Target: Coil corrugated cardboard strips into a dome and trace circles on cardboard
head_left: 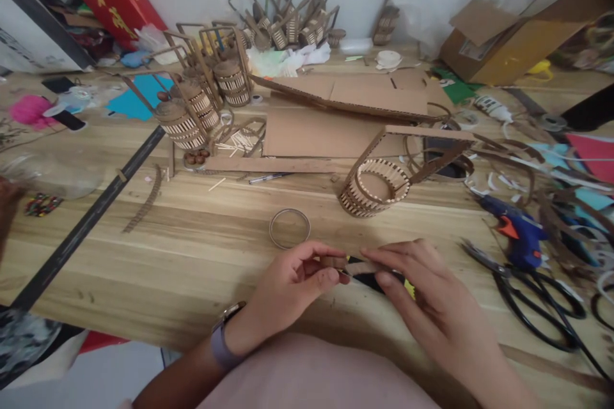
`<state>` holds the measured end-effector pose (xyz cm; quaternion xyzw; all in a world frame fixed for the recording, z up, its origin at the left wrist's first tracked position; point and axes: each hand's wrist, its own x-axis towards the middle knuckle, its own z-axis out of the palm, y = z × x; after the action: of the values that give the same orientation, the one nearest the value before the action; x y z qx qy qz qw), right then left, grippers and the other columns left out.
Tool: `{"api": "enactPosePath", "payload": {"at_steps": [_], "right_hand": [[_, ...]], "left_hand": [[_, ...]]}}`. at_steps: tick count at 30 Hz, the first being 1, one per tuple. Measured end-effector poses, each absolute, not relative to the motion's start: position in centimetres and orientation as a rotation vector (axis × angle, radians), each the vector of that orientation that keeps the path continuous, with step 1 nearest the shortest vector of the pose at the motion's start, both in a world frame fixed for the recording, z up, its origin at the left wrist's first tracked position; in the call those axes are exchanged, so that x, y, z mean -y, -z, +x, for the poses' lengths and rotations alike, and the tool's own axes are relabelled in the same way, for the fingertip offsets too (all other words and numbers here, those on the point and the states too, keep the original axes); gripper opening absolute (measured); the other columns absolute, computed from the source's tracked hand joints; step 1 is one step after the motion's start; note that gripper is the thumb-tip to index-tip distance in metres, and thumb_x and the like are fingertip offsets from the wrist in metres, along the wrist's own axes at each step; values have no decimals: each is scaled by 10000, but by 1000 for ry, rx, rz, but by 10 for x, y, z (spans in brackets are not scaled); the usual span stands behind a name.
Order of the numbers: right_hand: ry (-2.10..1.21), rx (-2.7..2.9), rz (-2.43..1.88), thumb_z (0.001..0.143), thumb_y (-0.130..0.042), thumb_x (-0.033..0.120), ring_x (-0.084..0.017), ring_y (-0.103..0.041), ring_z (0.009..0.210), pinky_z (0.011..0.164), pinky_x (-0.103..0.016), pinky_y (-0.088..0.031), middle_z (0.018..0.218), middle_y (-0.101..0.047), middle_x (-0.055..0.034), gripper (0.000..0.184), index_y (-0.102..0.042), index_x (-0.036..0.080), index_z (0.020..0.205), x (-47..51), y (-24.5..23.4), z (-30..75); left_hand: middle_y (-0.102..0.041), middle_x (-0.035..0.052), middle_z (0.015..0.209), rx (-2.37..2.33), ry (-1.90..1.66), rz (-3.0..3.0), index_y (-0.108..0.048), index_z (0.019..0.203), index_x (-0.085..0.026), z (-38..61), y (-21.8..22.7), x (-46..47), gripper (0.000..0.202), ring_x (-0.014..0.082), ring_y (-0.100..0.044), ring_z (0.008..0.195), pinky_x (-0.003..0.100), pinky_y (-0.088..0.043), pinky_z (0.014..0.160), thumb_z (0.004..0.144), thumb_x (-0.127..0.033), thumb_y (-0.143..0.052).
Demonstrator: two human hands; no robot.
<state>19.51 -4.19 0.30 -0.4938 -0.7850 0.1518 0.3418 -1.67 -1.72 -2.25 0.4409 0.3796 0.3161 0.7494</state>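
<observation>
Two bare hands (297, 284) are showing; one blue plastic glue gun with an orange trigger (522, 239) and one thin, round, silvery ring (270, 230) are lying out (one fluffy pink ball (29, 108), too).

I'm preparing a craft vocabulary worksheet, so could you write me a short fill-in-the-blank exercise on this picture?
1. The strip in the left hand and right hand is coloured ____.
2. The glue gun lies nearer the ____ hand.
3. The scissors have handles coloured ____.

Missing words: brown; right; black.
</observation>
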Motion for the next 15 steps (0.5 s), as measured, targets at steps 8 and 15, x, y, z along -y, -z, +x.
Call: {"api": "enactPosePath", "payload": {"at_steps": [8,15], "right_hand": [[-433,1915,-1281,894,-645,192,-209,-630,733,595,-333,-510,804,-702,-33,171,-708,277,1028,50,-2,186],[-427,1836,-1293,874,-653,158,-192,-613,691,539,-310,-482,739,-649,-17,262,-730,310,1072,56,2,180]], "left_hand": [[-757,68,1063,-823,-693,962,-699,1062,-193,-18,16,19,262,213,-698,1022,334,-524,894,847,-334,-752],[-767,40,1004,-785,-703,776,-755,1000,-200,-19,18,24,292,206,-693,993,316,-513,890,733,-274,-849]]}}
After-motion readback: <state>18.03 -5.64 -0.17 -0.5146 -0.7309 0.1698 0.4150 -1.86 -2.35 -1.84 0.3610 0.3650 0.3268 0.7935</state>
